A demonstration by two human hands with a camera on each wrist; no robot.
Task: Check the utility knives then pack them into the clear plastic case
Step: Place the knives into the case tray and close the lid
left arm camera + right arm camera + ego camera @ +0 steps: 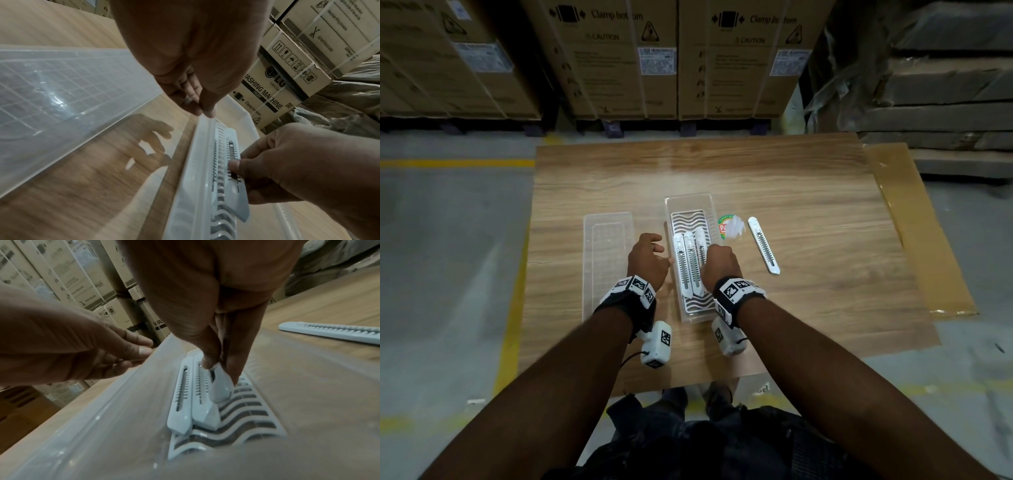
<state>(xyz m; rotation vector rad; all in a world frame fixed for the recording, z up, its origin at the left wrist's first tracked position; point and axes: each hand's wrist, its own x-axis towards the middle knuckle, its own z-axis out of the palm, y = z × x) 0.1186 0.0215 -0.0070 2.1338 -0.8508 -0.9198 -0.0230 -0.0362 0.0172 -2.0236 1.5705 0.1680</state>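
**Three knives in the case, one still out on the tabletop**

Three white utility knives are in the clear plastic case (689, 202), on its white slatted insert (690, 219). Two lie flat side by side against the left wall; the third knife (701, 245) is pinched between my right hand's (720, 265) thumb and fingertips (207, 364), which are curled round its body, its near end resting on the slats just beside the middle knife (202, 404). My left hand (647, 260) holds nothing: its fingers are loose and apart, with a fingertip (209, 112) resting on the case's left rim, steadying it as I read it. A fourth knife (763, 245) lies on the tabletop (808, 240) to the right of the case, past a crumpled wrapper (732, 226). The clear lid (607, 253) lies to the left.

I judge these knives light and stiff, with smooth, slightly slick plastic shells, so a side pinch at mid-body beside the toothed slider track gives the best hold. Pressing on the slider itself could push a blade out. The case looks thin and light and might skate on the wood if nudged. The loose knife should lift easily by its long edges.
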